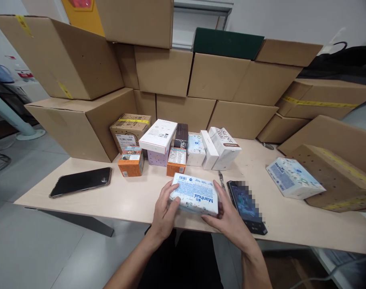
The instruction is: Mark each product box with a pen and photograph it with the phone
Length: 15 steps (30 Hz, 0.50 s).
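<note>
Between my two hands is a white and blue Manhua tissue pack (196, 192), held at the table's front edge with its printed face upward. My left hand (165, 208) grips its left end, thumb on the near side. Around the right end my right hand (226, 212) is wrapped, some fingers hidden behind the pack. Right of my right hand lies a dark phone (247, 206) with a lit screen, partly pixelated. A pen (221, 179) rests just beyond. Behind the pack stand orange boxes (176, 161) and a white box (158, 135) on a purple one (157, 157).
A large black phone (81, 182) lies on the left of the table (131, 200). Another tissue pack (294, 177) leans by a cardboard box (339, 176) at right. Stacked cartons (164, 70) wall off the back. A Super Meal box (225, 148) stands in the row.
</note>
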Tool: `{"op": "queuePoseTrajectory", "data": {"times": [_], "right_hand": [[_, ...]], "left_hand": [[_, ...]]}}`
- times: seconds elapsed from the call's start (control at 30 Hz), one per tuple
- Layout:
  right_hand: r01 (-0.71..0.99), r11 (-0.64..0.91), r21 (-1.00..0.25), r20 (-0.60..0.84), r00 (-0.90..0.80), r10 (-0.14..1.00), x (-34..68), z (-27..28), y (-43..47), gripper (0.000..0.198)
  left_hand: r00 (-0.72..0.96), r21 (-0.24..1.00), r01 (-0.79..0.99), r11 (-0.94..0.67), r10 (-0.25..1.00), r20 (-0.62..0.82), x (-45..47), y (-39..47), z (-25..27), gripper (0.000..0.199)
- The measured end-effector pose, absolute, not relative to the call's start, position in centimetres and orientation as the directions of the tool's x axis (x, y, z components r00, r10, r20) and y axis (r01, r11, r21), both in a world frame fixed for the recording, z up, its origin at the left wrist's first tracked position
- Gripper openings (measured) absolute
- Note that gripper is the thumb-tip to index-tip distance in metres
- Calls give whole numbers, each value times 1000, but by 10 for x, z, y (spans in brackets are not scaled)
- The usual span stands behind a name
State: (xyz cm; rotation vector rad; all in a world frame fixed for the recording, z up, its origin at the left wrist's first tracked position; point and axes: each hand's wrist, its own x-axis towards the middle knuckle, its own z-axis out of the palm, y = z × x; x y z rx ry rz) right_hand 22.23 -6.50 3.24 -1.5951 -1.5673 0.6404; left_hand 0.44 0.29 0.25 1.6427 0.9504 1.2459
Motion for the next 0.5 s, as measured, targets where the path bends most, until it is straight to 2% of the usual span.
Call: {"op": "queuePoseTrajectory", "data": {"times": [0.17, 0.27, 0.33, 0.4, 0.43, 0.5], "right_hand": [[614, 101, -783, 220, 122, 968, 221, 29, -68, 74], [558, 121, -821, 328, 288, 900, 230, 41, -83, 72], [509, 119, -852, 411, 512, 755, 247, 52, -87, 77], [494, 87, -865, 460, 711, 531, 275, 62, -82, 85], [508, 73, -858, 483, 753, 447, 293, 66, -76, 89], [590, -49, -806, 530, 755, 387, 330, 69, -58, 90]], "left_hand": [[174, 945, -15, -328, 930, 325, 3, 3, 1, 39], [133, 949, -71, -309, 939, 316, 3, 2, -2, 43], [124, 949, -69, -308, 941, 315, 3, 2, -3, 44], [125, 948, -53, -313, 940, 317, 3, 1, -4, 44], [131, 949, -41, -314, 939, 317, 4, 1, -4, 44], [148, 947, -9, -322, 936, 320, 6, 0, -3, 44]]}}
